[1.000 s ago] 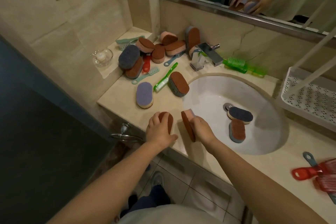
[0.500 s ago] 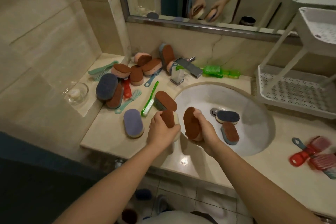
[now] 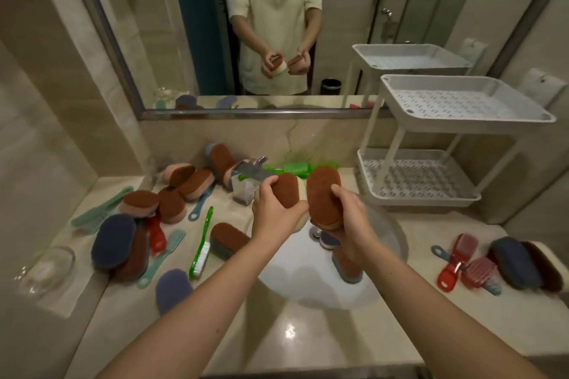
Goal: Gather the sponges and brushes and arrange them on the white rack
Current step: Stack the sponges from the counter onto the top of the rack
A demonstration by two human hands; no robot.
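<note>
Status: early. You've got two sponges in hand and nothing shows on the rack yet.

Nearest you, a purple sponge [image 3: 172, 289] lies flat on the counter [image 3: 308, 338], left of the sink [image 3: 308, 289]. In the basin under your right forearm are two more sponges [image 3: 346, 264], partly hidden.

Your left hand [image 3: 274, 214] has its fingers curled round a cream-bodied brown sponge [image 3: 288, 194]. Your right hand [image 3: 351, 217] grips a second brown sponge [image 3: 323, 197] on edge. Both are held over the basin, almost touching each other.

Left of the sink:
- green brush [image 3: 201, 246], teal brushes and a red one
- a loose pile of sponges [image 3: 184, 184] running back to the faucet [image 3: 249, 177]
- a glass dish [image 3: 46, 268] at the far left edge, not yours to move

Right end of the counter: red brushes [image 3: 452, 269] and two dark sponges [image 3: 517, 261].

A green comb-brush [image 3: 295, 168] sits behind the faucet, against the wall.

The white rack [image 3: 431, 196] stands far right. Its slanted legs cross over the lower tier, so I'd judge the upper tier the easier drop. Nearly everything is still to gather.
</note>
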